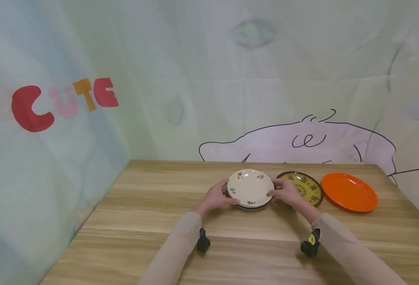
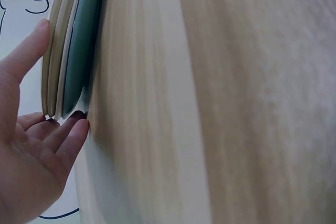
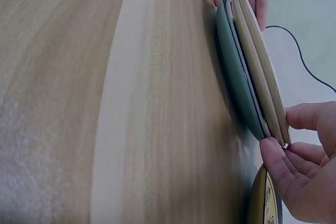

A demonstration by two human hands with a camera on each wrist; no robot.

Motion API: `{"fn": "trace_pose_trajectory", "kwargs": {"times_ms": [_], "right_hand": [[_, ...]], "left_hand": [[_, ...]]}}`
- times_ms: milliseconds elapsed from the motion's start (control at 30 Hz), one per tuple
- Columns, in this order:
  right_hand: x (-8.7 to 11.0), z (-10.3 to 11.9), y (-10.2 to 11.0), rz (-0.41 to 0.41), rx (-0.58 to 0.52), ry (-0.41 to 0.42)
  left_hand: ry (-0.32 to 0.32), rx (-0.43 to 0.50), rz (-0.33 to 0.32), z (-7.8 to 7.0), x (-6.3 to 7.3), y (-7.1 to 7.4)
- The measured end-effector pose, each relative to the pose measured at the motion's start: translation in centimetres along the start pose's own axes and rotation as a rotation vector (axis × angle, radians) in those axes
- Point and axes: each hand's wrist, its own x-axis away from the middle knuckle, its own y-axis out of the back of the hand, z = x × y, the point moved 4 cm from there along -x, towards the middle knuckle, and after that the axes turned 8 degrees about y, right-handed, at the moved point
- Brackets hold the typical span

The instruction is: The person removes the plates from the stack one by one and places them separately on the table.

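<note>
Gripping a stack of plates (image 1: 250,188) by opposite edges with left hand (image 1: 216,196) and right hand (image 1: 287,192), opening only about as wide as its thickness; holding it on or just above the tabletop (image 1: 237,257), beside a patterned yellow plate (image 1: 303,188).

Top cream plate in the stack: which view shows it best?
The head view: the top cream plate shows its patterned inner face there. Both wrist views show only its edge, above the other stacked plates.

Cream printed plate (image 1: 250,188) face up, topmost in nested stack (image 3: 252,56); green dish (image 2: 83,51) lowest.
</note>
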Motion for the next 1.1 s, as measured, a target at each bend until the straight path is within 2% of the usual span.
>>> {"fn": "trace_pose_trajectory", "kwargs": {"times_ms": [333,767,1100], "right_hand": [[-0.07,0.07,0.21,0.003,-0.018,0.035],[0.19,0.14,0.45,0.021,-0.065,0.012],[0.06,-0.26,0.69,0.034,-0.102,0.032]], "left_hand": [[-0.007,-0.018,-0.002,-0.11,0.01,0.04],[-0.022,-0.024,0.013,0.09,-0.11,0.01],[-0.048,-0.011,0.017,0.05,0.10,0.00]]}}
